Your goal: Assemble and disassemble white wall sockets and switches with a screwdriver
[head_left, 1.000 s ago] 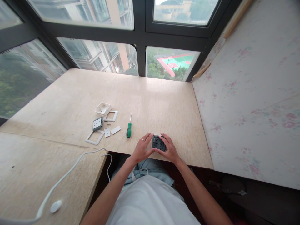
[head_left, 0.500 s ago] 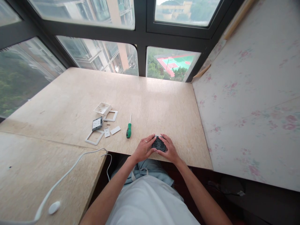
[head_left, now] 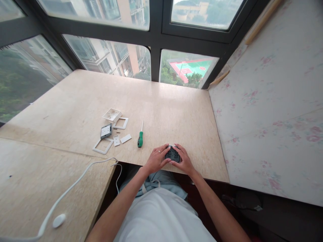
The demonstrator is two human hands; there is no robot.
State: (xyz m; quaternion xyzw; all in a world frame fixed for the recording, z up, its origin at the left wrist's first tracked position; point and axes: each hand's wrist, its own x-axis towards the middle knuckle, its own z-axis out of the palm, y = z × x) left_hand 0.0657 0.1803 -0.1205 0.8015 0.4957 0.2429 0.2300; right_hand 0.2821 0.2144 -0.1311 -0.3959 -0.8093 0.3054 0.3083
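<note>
A dark grey square socket module (head_left: 172, 154) rests on the beige table (head_left: 161, 107) near its front edge. My left hand (head_left: 156, 158) wraps round its left side, a ring on one finger. My right hand (head_left: 183, 159) grips its right side, the thumb pressing on top. Both hands have their fingers closed on the module. A green-handled screwdriver (head_left: 140, 137) lies just left of my left hand, pointing away from me.
Further left lie another grey module (head_left: 106, 130), two white frames (head_left: 103, 146), a white cover (head_left: 112, 114) and small white pieces (head_left: 125, 138). A white cable with an inline switch (head_left: 59, 220) crosses the lower left tabletop. Windows run along the back, a floral wall (head_left: 272, 107) on the right.
My fingers have closed more tightly round the module, covering more of it. The view has shifted slightly.
</note>
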